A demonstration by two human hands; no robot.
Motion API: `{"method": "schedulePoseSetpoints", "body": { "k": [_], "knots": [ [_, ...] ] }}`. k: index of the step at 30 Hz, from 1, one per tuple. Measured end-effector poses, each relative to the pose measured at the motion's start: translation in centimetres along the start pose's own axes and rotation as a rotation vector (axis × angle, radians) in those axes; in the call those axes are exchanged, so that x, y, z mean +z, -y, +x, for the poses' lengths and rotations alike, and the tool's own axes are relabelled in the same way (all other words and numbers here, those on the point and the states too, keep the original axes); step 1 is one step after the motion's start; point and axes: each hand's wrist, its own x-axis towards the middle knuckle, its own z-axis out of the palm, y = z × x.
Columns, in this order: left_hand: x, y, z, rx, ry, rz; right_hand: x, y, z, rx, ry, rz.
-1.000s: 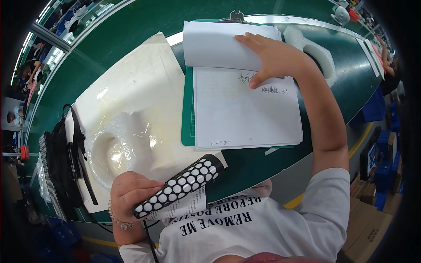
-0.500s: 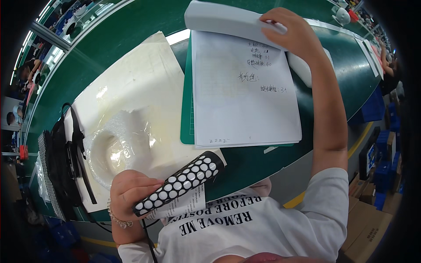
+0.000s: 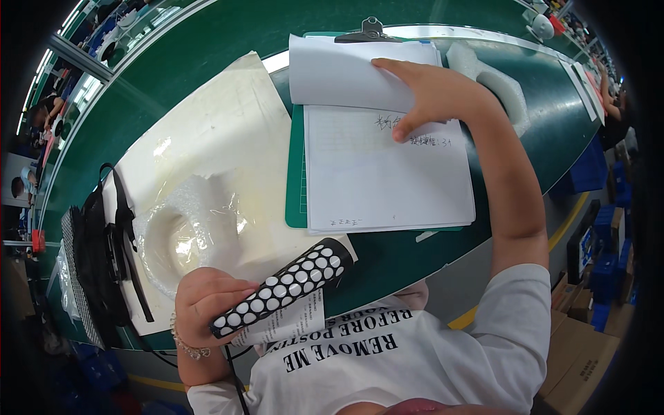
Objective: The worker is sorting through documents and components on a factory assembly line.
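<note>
My left hand (image 3: 206, 304), at the table's near edge, is closed around a black roll (image 3: 283, 285) covered in round white dots. Below the roll hangs a strip of small printed white labels (image 3: 304, 317); whether my fingers also pinch it is hidden. To the right lies a green clipboard (image 3: 295, 187) with a metal clip (image 3: 368, 32) at its far end. Its upper sheets (image 3: 339, 72) are folded back toward the clip, baring a white page with handwriting (image 3: 387, 180). Thumb and fingers apart, my right hand (image 3: 439, 93) rests across the folded sheets.
White foam pieces lie beyond the clipboard (image 3: 508, 93) and on the left, where a ring-shaped one (image 3: 155, 242) sits on a cream sheet (image 3: 228, 117). A black strapped bag (image 3: 93, 256) is at the far left. Cardboard boxes (image 3: 577, 346) and blue bins stand on the floor at right.
My right hand has come down and nearer from the lifted page edge, and its fingers have spread. The sheets now lie flatter, showing the metal clip and covering more handwriting. The left hand stays put.
</note>
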Motion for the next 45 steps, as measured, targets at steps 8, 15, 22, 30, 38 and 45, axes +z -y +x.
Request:
{"method": "schedulePoseSetpoints", "body": {
  "k": [8,15,22,30,38,45],
  "knots": [
    [0.2,-0.3,0.2,-0.012,-0.019,-0.012,-0.5,-0.8,0.1,0.009,-0.011,0.085],
    [0.1,0.1,-0.3,-0.019,-0.011,-0.028,-0.1,-2.5,0.2,-0.184,-0.484,0.004],
    [0.1,-0.1,0.0,-0.009,-0.014,-0.01,-1.2,-2.8,0.1,-0.333,-0.635,-0.069],
    [0.1,-0.2,-0.2,-0.015,-0.042,-0.004,-1.1,-1.1,-0.7,-0.222,-0.739,-0.158],
    [0.0,-0.1,-0.1,-0.041,-0.022,-0.044,0.2,2.3,-2.5,0.146,-0.457,0.05],
    [0.1,-0.6,0.3,-0.048,-0.033,-0.006,0.6,1.0,-3.4,-0.091,-0.331,0.631]
  ]
}}
